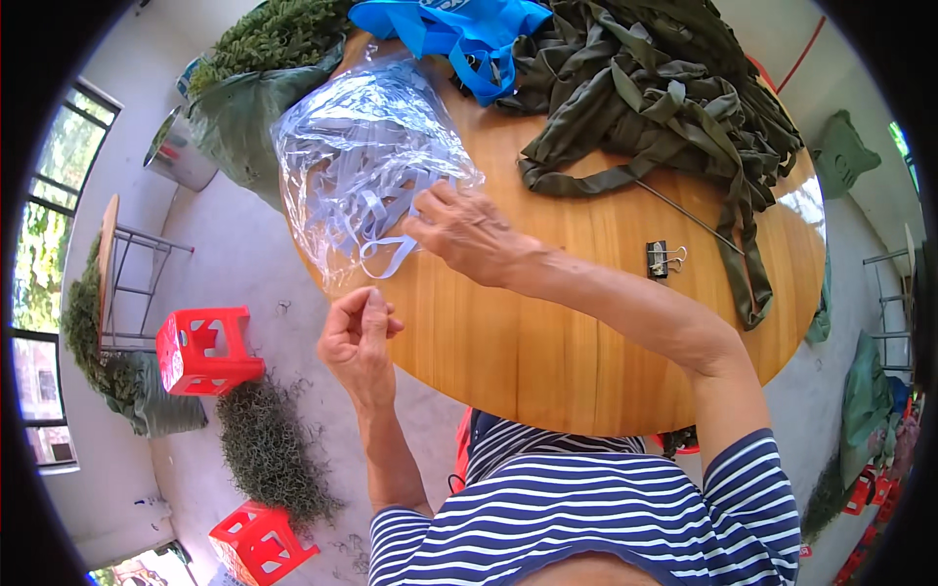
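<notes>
A wooden surface (469, 361) with a rounded edge and a glossy, light-brown grain fills the middle of the room. On its left part lies a clear plastic bag (322, 127) full of pale straps (366, 210), one looping out at the near end. The right hand (469, 234) is there, its fingers bent against the straps; their tips are hidden, so I cannot tell whether they grip. The left hand (362, 337) is raised just off the edge, its fingers curled in with the thumb against them.

Toward the far side are a blue bag (454, 29) and a heap of dark green fabric strips (664, 107). A thin rod (689, 215) slants out beneath the strips, near a black binder clip (664, 259).

On the grey floor (234, 264) at left stand two red plastic stools (205, 352), with loose greenery (274, 449) between them, and a metal bucket (181, 151). Dark-framed windows (59, 225) line the left wall.

White lettering shows on the blue bag, partly cut off.
</notes>
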A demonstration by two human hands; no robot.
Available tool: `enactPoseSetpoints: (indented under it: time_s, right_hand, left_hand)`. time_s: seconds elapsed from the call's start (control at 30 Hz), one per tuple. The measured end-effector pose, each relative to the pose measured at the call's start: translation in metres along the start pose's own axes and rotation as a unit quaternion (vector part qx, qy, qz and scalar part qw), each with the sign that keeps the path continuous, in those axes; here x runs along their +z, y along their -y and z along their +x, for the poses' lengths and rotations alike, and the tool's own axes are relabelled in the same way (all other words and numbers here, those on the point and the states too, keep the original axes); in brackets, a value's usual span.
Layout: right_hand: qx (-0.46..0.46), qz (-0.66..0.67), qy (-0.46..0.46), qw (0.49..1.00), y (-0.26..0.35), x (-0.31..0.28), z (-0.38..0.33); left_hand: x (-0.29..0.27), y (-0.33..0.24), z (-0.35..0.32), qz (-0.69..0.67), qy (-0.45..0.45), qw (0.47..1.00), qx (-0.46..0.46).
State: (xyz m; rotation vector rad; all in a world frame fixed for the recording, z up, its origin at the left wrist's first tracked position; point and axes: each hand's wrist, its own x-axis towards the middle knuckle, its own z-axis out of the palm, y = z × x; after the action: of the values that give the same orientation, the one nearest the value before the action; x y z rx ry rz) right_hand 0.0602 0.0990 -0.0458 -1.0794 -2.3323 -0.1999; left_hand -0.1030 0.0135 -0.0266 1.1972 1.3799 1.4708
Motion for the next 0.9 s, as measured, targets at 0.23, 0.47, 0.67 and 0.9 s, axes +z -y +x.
enactPoseSetpoints:
  time_s: [0.23, 0.47, 0.67, 0.9]
  right_hand:
    - [-0.004, -0.015, 0.027, 1.0, -0.003, 0.019, 0.005]
    - [-0.058, 0.096, -0.072, 0.991, 0.027, -0.053, -0.037]
    - [0.08, 0.254, 0.061, 0.962, 0.059, -0.093, -0.113]
    - [0.431, 0.582, 0.248, 0.644, 0.039, -0.153, -0.163]
  left_hand:
    - [-0.004, 0.014, -0.014, -0.027, 0.02, 0.998, -0.049]
    - [0.01, 0.015, -0.027, -0.044, 0.059, 0.996, -0.047]
    - [0.038, 0.017, -0.045, -0.156, 0.264, 0.927, -0.218]
    - [0.052, 0.006, -0.049, -0.116, 0.168, 0.975, -0.088]
